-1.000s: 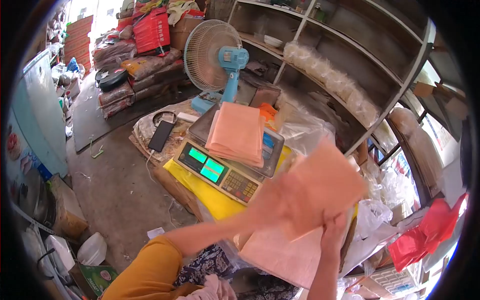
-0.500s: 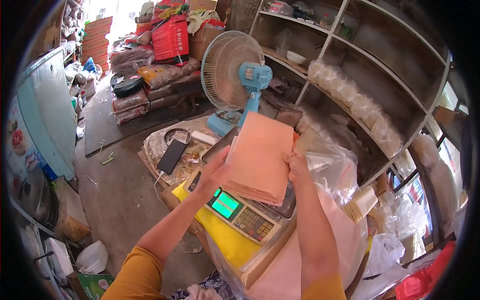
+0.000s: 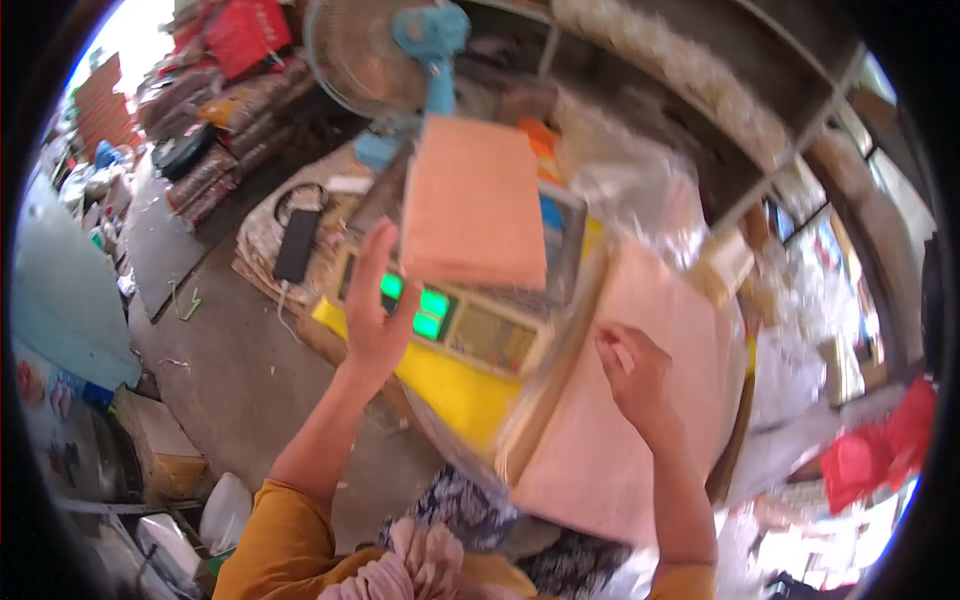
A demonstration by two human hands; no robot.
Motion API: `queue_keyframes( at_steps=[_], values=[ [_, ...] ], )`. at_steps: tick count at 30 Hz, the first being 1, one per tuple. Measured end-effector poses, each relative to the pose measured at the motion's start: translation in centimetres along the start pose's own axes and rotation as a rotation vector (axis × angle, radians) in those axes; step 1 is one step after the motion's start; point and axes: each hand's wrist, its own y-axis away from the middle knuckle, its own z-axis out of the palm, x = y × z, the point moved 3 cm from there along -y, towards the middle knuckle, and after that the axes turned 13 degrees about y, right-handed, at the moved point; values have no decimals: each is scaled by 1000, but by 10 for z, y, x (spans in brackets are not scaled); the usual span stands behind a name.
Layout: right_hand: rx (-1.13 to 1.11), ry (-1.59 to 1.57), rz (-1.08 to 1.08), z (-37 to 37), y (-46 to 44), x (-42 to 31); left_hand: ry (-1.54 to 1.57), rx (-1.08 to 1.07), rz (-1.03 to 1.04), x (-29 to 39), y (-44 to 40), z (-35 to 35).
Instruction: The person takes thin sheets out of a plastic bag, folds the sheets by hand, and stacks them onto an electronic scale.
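A stack of pinkish-orange sheets (image 3: 475, 205) lies on the pan of a digital scale (image 3: 490, 338) with green lit displays. My left hand (image 3: 380, 310) is raised at the stack's lower left corner, thumb and fingers spread, holding nothing. To the right, my right hand (image 3: 635, 372) hovers over a large pale pink sheet pile (image 3: 610, 450), its fingers curled towards the thumb; no object shows between them. Yellow material (image 3: 460, 400) lies under the scale. The picture is somewhat blurred.
Behind the scale stands a blue fan (image 3: 430, 50). A black phone (image 3: 296, 245) with a white cable lies left of the scale. Clear plastic bags (image 3: 640, 190) and a small paper bundle (image 3: 720, 265) are at the right. Shelves run along the back.
Both hands have let go of the sheet stack, which now rests on the scale. My right hand has moved right and down, over the pale pink pile. The view has shifted.
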Motion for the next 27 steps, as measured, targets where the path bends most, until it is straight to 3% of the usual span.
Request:
queue_keyframes(
  at_steps=[3, 5, 8, 11, 13, 16, 18, 24, 27],
  values=[
    [-211, 81, -35, -14, 99, 2, 26, -40, 65, 29, 49, 14],
    [-351, 141, -102, -15, 145, 1, 126, -186, -52, 37, 92, 36],
    [-322, 236, -182, -13, 177, -16, 268, -403, -230, 42, 159, 66],
    [-319, 385, -239, -7, 188, -26, 376, -456, -314, 56, 188, 81],
    [-317, 441, -273, -4, 191, -24, 360, -435, -275, 67, 193, 84],
    [-271, 282, -293, 0, 195, -19, 341, -396, -268, 75, 196, 83],
    [-214, -4, -177, -2, 193, -10, 344, -372, -292, 76, 198, 84],
    [-306, 102, -40, -2, 190, 0, 259, -324, -206, 82, 199, 89],
    [-155, 212, -192, -1, 191, -18, 252, -312, -282, 81, 200, 89]
  ],
)
